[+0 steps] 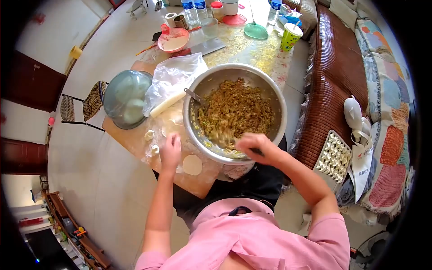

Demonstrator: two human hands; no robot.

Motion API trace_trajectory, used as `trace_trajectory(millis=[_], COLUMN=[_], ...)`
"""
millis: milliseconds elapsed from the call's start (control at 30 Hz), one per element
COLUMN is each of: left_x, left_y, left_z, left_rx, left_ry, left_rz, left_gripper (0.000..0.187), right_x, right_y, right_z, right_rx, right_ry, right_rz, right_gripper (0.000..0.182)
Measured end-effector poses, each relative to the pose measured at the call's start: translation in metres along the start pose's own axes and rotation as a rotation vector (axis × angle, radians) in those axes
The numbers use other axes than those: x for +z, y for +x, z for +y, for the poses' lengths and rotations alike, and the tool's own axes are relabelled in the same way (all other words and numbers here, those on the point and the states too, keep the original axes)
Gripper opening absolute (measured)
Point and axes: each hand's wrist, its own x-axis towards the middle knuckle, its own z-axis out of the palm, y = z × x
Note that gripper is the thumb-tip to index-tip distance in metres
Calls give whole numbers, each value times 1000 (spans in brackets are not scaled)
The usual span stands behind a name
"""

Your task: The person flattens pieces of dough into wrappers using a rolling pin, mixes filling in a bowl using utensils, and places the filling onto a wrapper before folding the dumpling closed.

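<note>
A large metal bowl (281,121) holds a chopped brown and green filling (243,105); a metal spoon (194,96) leans at its left rim. My right hand (260,148) is over the bowl's near right rim, closed on a dark-handled utensil whose far end is blurred over the filling. Left of the bowl, my left hand (170,152) is closed above the floured board (191,180). Pale dough shows just beyond its fingertips; whether they hold it is unclear. A round dough wrapper (192,165) lies flat right of this hand, and small dough pieces (155,150) lie left of it.
A glass lid (128,99) covers pale lumps on the board's left. Behind are a plastic bag (175,74), a cleaver (208,46) and a pink bowl (174,41) with white powder. A tray of dumplings (333,156) rests on the brown sofa (330,81) at right.
</note>
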Motion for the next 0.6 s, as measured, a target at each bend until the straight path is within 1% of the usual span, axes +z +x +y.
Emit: trace_trajectory(millis=[33, 67, 100, 133, 167, 200, 267, 333, 367, 400, 433, 467, 500, 533, 567, 600], left_x=[5, 4, 5, 7, 8, 9, 13, 18, 17, 15, 15, 18, 20, 21, 22, 22], left_y=[-22, -45, -62, -73, -82, -87, -83, -77, -76, -72, -71, -71, -72, -72, -72, -70], left_z=[-26, -33, -36, -35, -32, -26, -18, -24, -25, -22, -21, -23, -27, -28, -27, -25], left_rx=[72, -11, -94, -98, -98, -95, -122, -44, -46, -100, -158, -162, -142, -119, -119, -154], left_ry=[108, 132, 154, 148, 186, 224, 212, 240, 242, 244, 243, 237, 220, 204, 203, 186], left_rz=[-5, -58, -109, -110, -78, -42, -42, 1, 3, -52, -109, -112, -79, -44, -46, -58], left_gripper=[21, 21, 22, 22, 22, 22, 22, 22, 22, 21, 19, 19, 18, 17, 17, 17], right_x=[-6, -13, -24, -36, -46, -53, -39, -17, -10, -14, -22, -31, -42, -53, -71, -70], right_y=[-9, -19, -27, -27, -21, -11, 12, 26, 25, 24, 24, 22, 20, 21, 33, 38], right_z=[-7, -8, 2, 10, 17, 26, 48, 38, 23, 0, -4, -2, 5, 17, 31, 48], right_rx=[7, 15, 50, 85, 176, 197, 53, -176, -58, 19, 27, 39, 34, 22, 137, 137], right_ry=[31, 61, 22, -17, -69, -207, -218, -114, -71, -85, -19, 47, 57, -43, -192, -251], right_rz=[-6, -14, 85, 184, 294, 351, 471, 298, 131, 30, 17, 3, 127, 245, 451, 584], right_gripper=[8, 8, 7, 7, 8, 8, 8, 11, 15, 15, 14, 13, 10, 10, 10, 11])
